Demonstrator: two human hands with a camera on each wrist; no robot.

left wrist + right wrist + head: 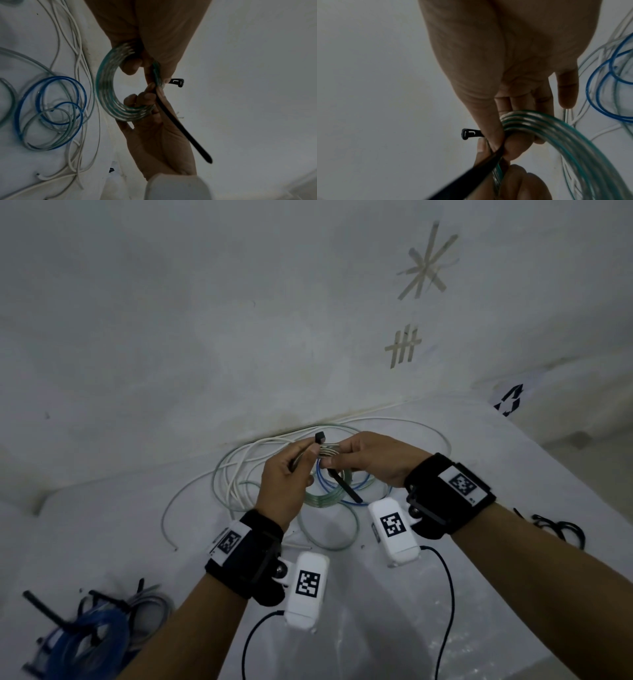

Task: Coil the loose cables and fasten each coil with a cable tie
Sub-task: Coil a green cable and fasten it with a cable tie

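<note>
Two hands (325, 463) pinch ribbed black cable tie (181, 129) against glossy translucent coil (109, 92).

Two bare forearms wearing wrist-mounted camera rigs

The left hand (286, 484) and right hand (371, 462) are showing no gloves or sleeves. Each wrist is wearing a wide black band (448, 496) carrying a white label printed with a black square-pattern marker (463, 485). A black bracket with a round metal joint (281, 570) is linking each band to a white, rounded camera housing (306, 590), which is also bearing a black-and-white marker. A thin black cable (445, 611) is trailing from each housing's rear end.
</note>
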